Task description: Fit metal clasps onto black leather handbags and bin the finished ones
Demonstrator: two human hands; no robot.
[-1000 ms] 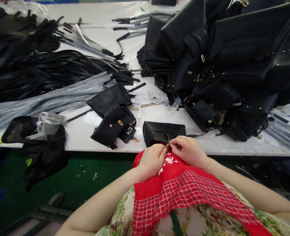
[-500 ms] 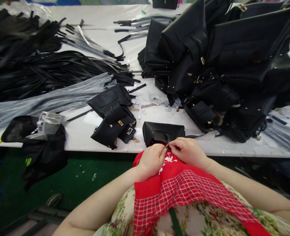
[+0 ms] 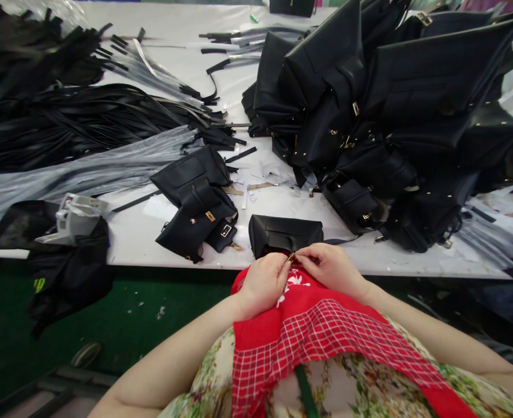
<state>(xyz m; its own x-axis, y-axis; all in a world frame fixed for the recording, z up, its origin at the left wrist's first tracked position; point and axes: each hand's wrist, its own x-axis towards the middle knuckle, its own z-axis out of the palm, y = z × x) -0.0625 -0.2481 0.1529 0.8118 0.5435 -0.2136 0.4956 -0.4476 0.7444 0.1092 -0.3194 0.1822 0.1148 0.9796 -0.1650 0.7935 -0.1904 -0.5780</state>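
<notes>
A small gold-coloured metal piece point(image 3: 290, 256) sits between my two hands at the table's front edge. My left hand point(image 3: 266, 280) is closed, its thumb and fingers pinching that piece. From the other side my right hand point(image 3: 328, 264) is closed too, fingertips pressed together at the piece; exactly what they pinch is too small to tell. Just beyond my hands lies a black bag point(image 3: 288, 231), its near side partly hidden by them. A strap runs from it to the right. Left of it rests another black bag point(image 3: 195, 203) with gold buckles.
Black bags point(image 3: 326, 87) are piled high at the right of the white table point(image 3: 152, 247). Bundles of black straps point(image 3: 95, 122) cover the left. A dark cloth bag point(image 3: 71, 278) with a grey plastic object point(image 3: 79, 217) hangs over the front edge.
The whole view has shifted slightly, so the table's things appear a little further left. My hands keep nearly the same pose around the metal piece.
</notes>
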